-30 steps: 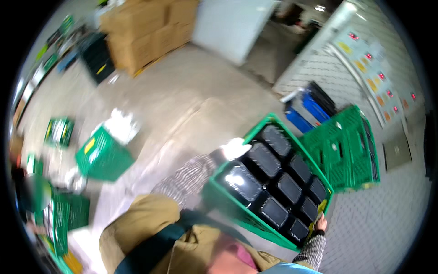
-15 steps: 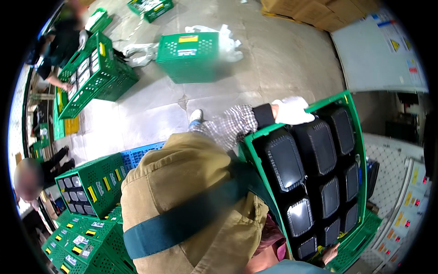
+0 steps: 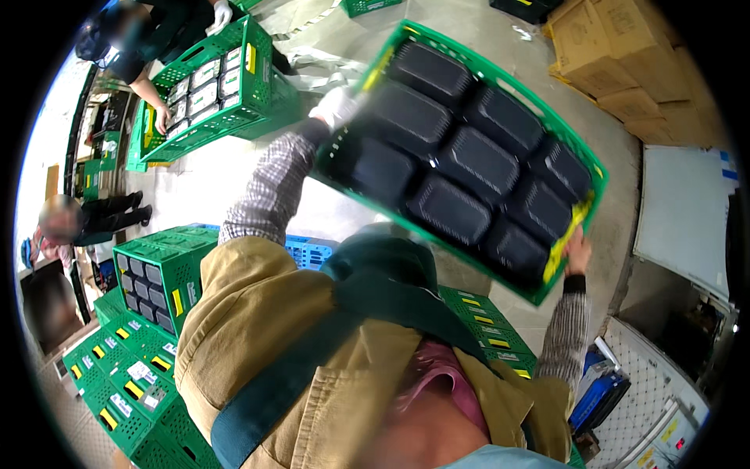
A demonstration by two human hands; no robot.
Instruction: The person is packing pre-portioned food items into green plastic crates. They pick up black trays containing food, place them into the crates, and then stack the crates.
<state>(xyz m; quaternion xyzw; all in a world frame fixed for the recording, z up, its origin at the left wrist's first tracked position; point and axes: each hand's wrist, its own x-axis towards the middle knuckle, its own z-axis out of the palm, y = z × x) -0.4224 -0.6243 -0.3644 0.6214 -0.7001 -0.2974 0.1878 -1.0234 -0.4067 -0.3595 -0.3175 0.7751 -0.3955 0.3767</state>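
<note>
I hold a green plastic crate out in front of me, slightly askew. It holds several black lidded containers laid in rows. My left hand, in a white glove, grips the crate's left end near a yellow strip. My right hand, with no glove visible, is closed on the right end beside another yellow piece. Below the crate, at my right side, green crates with yellow labels are stacked, partly hidden by my body and arm.
At left stand stacked green crates and a blue pallet. A co-worker bends over a loaded crate; another person is behind. Cardboard boxes stand upper right, blue items lower right.
The crate has moved from my lower right up and to the left, out in front of me, with both hands still on it. My view has turned, bringing more left-side stacks into sight.
</note>
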